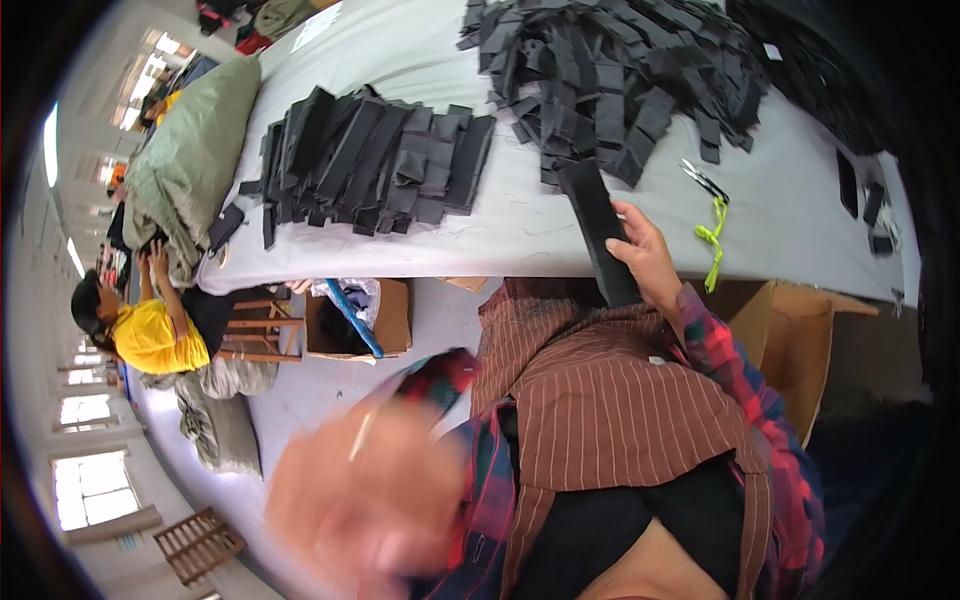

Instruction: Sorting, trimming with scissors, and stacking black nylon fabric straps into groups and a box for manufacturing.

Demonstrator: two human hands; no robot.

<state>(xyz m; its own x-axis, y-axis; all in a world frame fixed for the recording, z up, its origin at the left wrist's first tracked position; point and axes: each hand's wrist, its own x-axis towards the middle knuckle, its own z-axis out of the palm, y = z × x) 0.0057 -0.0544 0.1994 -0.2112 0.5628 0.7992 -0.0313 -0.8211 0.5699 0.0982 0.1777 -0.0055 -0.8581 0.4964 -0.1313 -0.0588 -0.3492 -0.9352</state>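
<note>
In my right hand (647, 250) is a flat black fabric strip (597, 225), gripped between thumb and fingers at the table's near edge. My left hand (370, 490) is raised close to the camera at the lower left, smeared by motion, so its fingers cannot be read. A thin pale streak shows across it; what that is I cannot make out. Left of the held strip lies a row of dark strips (375, 160), stacked side by side. Beyond it spreads a large loose heap of similar strips (590, 80). Small metal thread snips (705, 180) with a yellow-green cord (712, 240) lie to the right.
The white-covered table (480, 245) runs across in front of me. A stuffed green sack (200, 140) rests at its left end, near a person in yellow (160, 335). Cardboard boxes (395, 320) stand below the table, and a dark fabric pile (820, 85) lies at far right.
</note>
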